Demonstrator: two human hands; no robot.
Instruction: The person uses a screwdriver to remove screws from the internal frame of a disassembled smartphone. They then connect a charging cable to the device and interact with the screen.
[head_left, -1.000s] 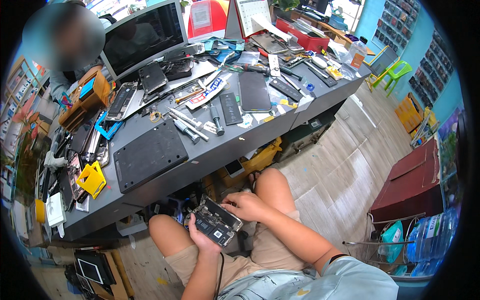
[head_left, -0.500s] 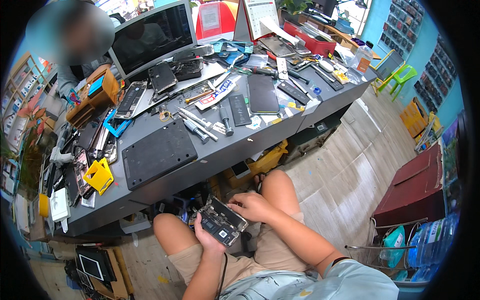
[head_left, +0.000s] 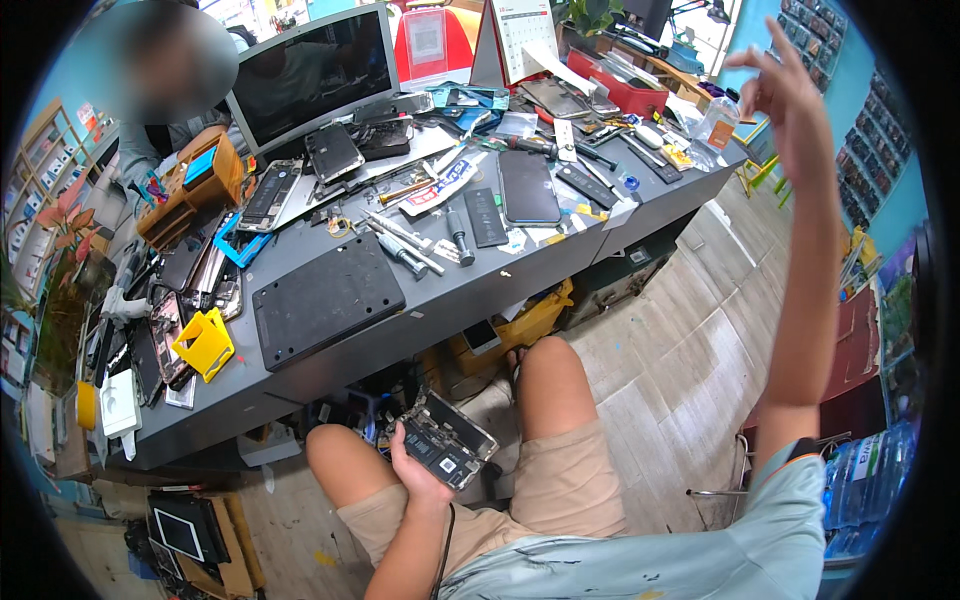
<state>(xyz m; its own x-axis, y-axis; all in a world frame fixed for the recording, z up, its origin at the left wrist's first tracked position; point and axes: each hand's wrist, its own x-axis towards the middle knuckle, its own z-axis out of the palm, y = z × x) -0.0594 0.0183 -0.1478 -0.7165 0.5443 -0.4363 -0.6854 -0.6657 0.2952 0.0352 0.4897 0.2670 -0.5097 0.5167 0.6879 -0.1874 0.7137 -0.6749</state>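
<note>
In my left hand (head_left: 422, 478) is an opened smartphone (head_left: 440, 447), held over my lap with the thumb along its side. Its battery and inner boards lie exposed, and a dark panel runs along its right part. My right hand (head_left: 797, 115) is raised high at the right, well away from the phone. Its fingers are apart, some bent and one pointing up, and I see nothing in them.
On the grey desk (head_left: 425, 300) lie a black laptop base (head_left: 325, 300), several screwdrivers, a loose battery (head_left: 485, 217), a dark phone (head_left: 529, 187) and a yellow stand (head_left: 204, 344). A monitor (head_left: 312, 70) stands behind them. Another person (head_left: 150, 150) sits across at the far left.
My right hand has left the phone and swung up to the right, its arm now stretched upward. The left hand still holds the phone in nearly the same place.
</note>
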